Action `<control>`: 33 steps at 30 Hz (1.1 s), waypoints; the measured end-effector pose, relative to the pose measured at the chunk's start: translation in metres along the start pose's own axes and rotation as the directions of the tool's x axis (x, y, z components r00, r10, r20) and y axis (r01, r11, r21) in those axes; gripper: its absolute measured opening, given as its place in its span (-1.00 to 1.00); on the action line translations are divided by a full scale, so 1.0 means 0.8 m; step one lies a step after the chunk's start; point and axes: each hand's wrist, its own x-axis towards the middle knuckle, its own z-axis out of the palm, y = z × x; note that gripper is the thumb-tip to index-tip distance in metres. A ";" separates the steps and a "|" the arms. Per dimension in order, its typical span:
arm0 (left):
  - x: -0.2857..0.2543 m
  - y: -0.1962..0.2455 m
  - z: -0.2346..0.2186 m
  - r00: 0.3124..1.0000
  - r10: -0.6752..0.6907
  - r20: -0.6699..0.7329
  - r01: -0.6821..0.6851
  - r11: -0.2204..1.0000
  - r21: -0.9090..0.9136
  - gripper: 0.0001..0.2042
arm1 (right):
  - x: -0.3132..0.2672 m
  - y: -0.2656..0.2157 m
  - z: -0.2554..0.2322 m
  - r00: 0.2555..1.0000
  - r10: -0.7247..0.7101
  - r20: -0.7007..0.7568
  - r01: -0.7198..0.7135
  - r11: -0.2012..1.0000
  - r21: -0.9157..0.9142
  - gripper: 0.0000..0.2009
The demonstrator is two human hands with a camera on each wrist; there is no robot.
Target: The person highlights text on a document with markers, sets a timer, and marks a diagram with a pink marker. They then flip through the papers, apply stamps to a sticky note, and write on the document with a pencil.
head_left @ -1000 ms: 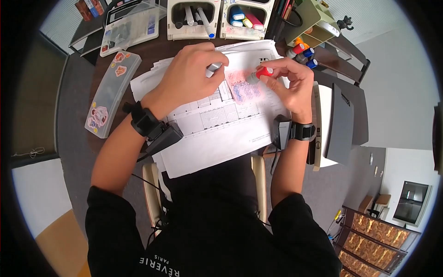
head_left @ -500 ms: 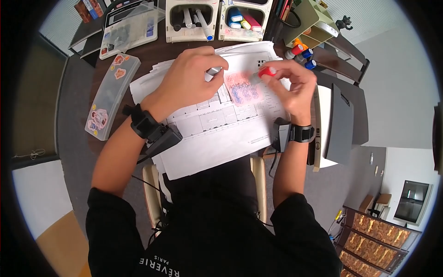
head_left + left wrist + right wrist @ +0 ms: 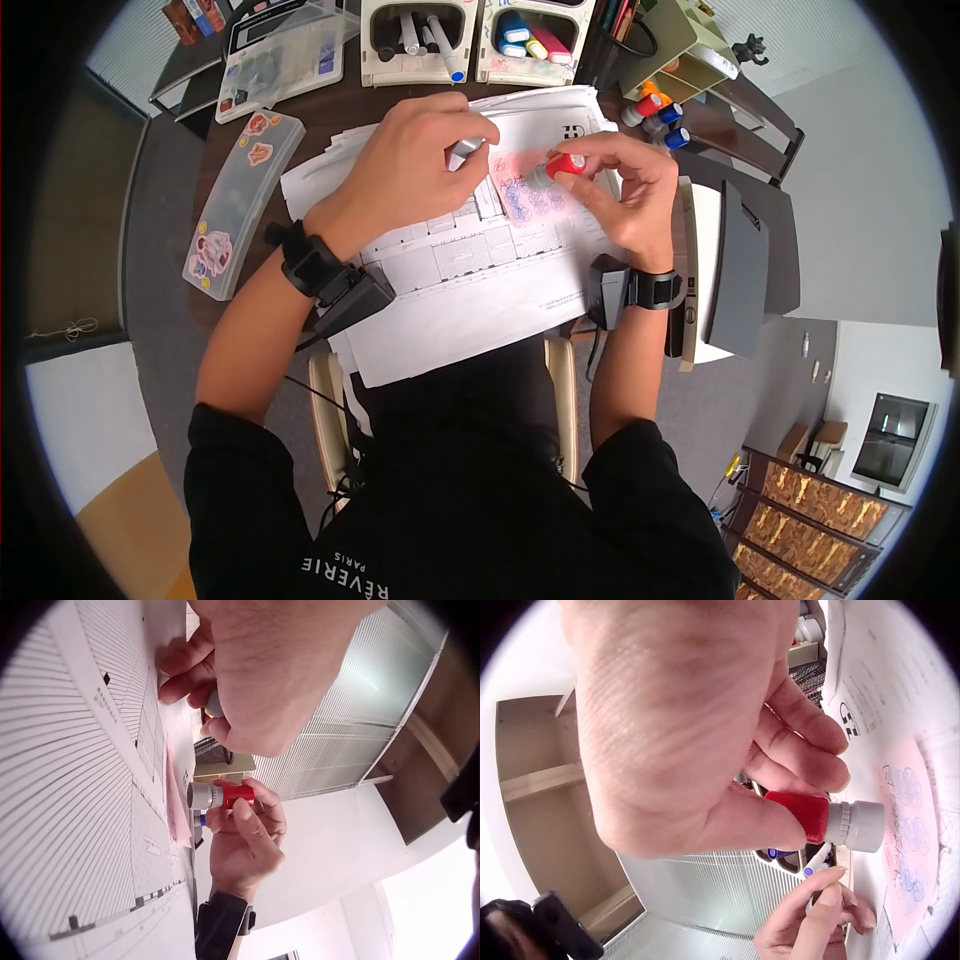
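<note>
My right hand [image 3: 640, 195] grips a small round stamp with a red handle [image 3: 568, 163] and a grey end, thumb and fingers about the red part. In the right wrist view the stamp's grey end [image 3: 866, 826] faces a pink note [image 3: 916, 859], right at its surface. Blue looped scribbles and reddish marks cover the note. My left hand [image 3: 415, 165] stays just left of the note, curled round a grey cap-like piece [image 3: 465, 152], most of it hidden by the fingers. Under the note lie printed drawing sheets [image 3: 470, 330].
Two pen holders [image 3: 420, 75] with markers stand at the back. More red- and blue-topped stamps [image 3: 677, 138] sit at the back right near a green organizer [image 3: 680, 55]. A clear sticker-covered case [image 3: 245, 205] lies on the left, with a calculator [image 3: 285, 60] beyond it.
My right hand carried the stamp away to the right, blurred half a second ago, then brought it back left over the note. The left hand has barely moved.
</note>
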 end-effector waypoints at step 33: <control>0.000 -0.001 0.001 1.000 0.004 0.001 -0.004 1.000 -0.008 -0.85 | 0.010 -0.017 0.016 0.958 -0.008 0.288 0.032 0.996 -0.080 -0.69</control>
